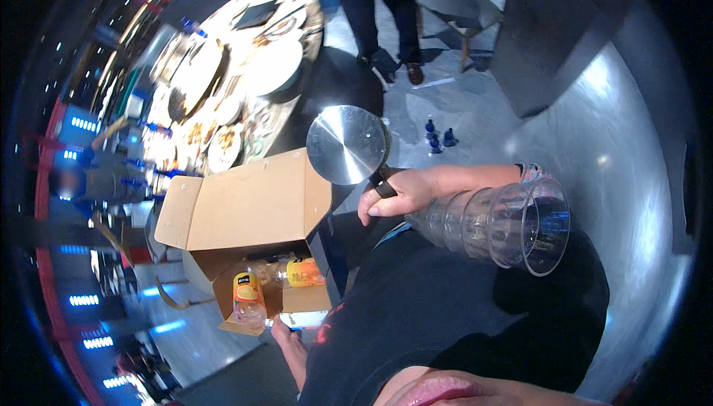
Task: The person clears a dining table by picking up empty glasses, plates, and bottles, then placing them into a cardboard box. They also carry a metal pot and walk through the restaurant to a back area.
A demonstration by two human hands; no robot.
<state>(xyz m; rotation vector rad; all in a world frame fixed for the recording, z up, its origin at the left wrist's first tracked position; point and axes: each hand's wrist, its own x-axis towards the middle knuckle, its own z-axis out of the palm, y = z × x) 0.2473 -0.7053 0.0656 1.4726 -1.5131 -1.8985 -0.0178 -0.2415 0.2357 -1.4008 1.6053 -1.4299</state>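
Observation:
My right hand point(402, 193) is closed around the black handle point(384, 184) of a round vessel with a shiny metal disc point(346, 144) facing up. Between that forearm and my dark shirt rests a stack of clear cups point(490, 227), its wide mouth toward the right. My left hand point(288, 334) holds the lower edge of an open cardboard box point(250, 200); most of its fingers are hidden. Inside the box are plastic juice bottles with orange labels, one upright-looking bottle point(248, 297) and one on its side point(303, 272). A white panel point(303, 319) shows beside my left thumb.
A round table point(312, 32) carries plates of leftover food point(224, 147) and large white dishes point(276, 66). A person point(370, 5) stands beyond it, near a grey chair point(465, 5). Several small dark blue objects point(434, 137) are on the shiny grey floor point(473, 110).

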